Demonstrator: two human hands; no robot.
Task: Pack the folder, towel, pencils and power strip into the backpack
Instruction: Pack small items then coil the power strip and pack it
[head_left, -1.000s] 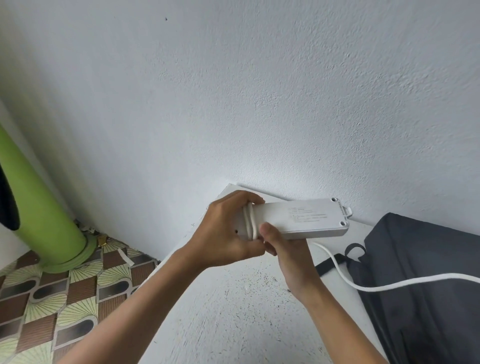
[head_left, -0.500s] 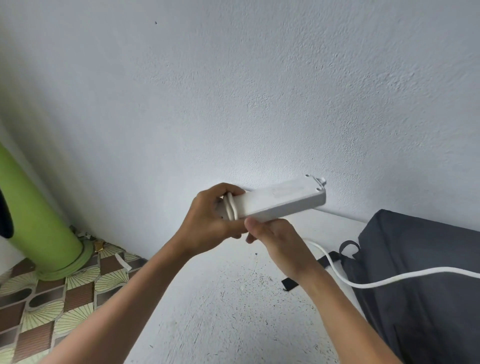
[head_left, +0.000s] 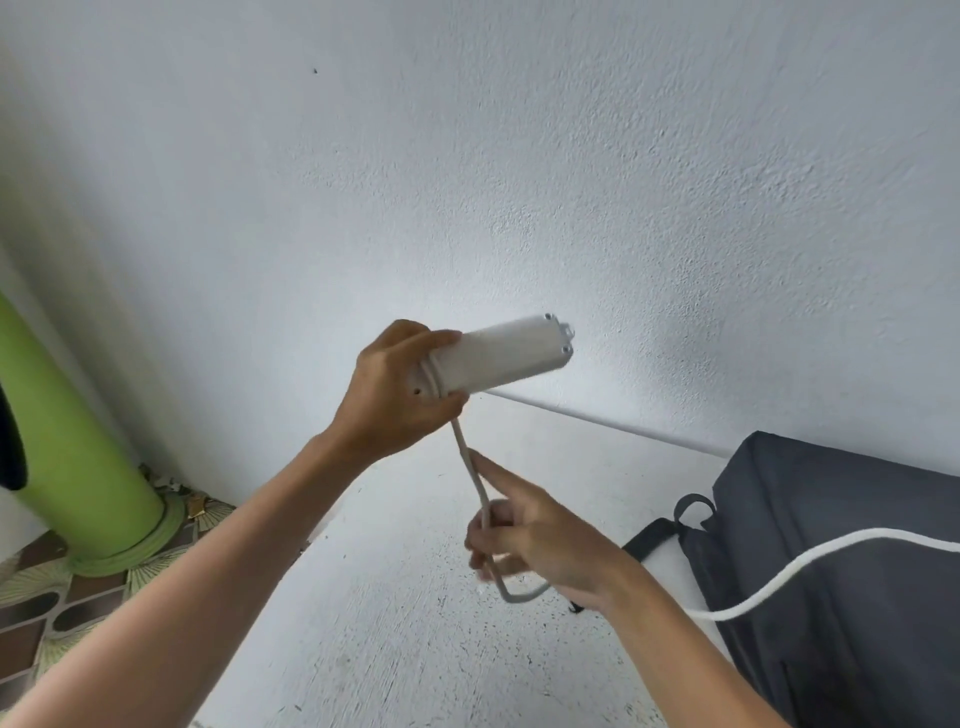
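The left hand (head_left: 395, 395) grips the near end of the white power strip (head_left: 506, 358), fingers and thumb curled round its body, holding it up in front of the wall (head_left: 571, 156) with its far end tilted upward. A couple of turns of the cord (head_left: 470, 470) already lie around the strip just beside the left fingers. From there the cord drops to the right hand (head_left: 535, 540), which holds it in loosely curled fingers with the index finger stretched out along it; below that hand the cord loops and then trails off to the right across the dark grey backpack (head_left: 841, 571), which lies on the white table (head_left: 415, 649). The step in hand looks to be winding the cord round the strip before packing. To do it well, the right hand should keep light tension and let the cord slide through its fingers, laying each turn snugly beside the last rather than crossing over, while the left thumb pins the finished turns. The loose length over the backpack may snag, so it should be drawn in gradually.
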